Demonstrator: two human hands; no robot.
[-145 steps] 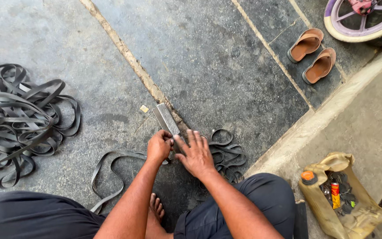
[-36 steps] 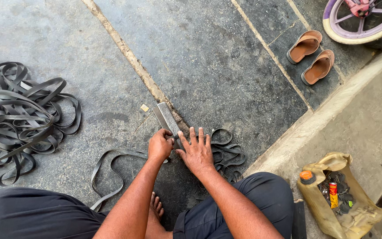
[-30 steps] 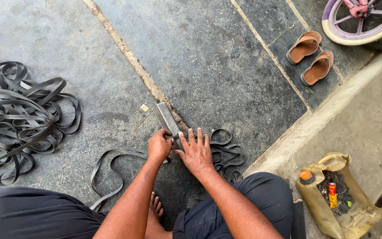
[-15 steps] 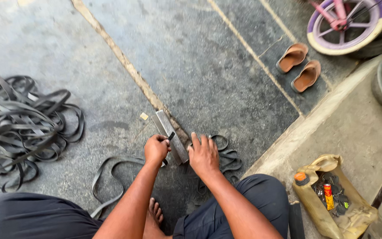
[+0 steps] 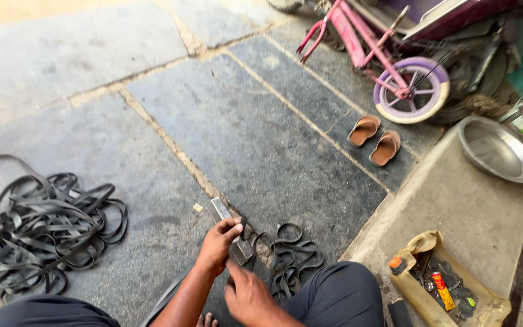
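- Head view: left hand (image 5: 217, 244) grips a metal block (image 5: 230, 231) lying on the stone floor (image 5: 261, 139), steadying it.
- Right hand (image 5: 248, 297) hovers just below, fingers loosely curled, empty, beside rubber strips (image 5: 292, 257).

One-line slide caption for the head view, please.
Left hand grips a grey metal bar on stone paving, right hand lifted beside it, black rubber strips alongside.

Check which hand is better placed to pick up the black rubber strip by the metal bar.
Probably right. The right hand hovers free beside the rubber strips; the left hand is already gripping the metal bar.
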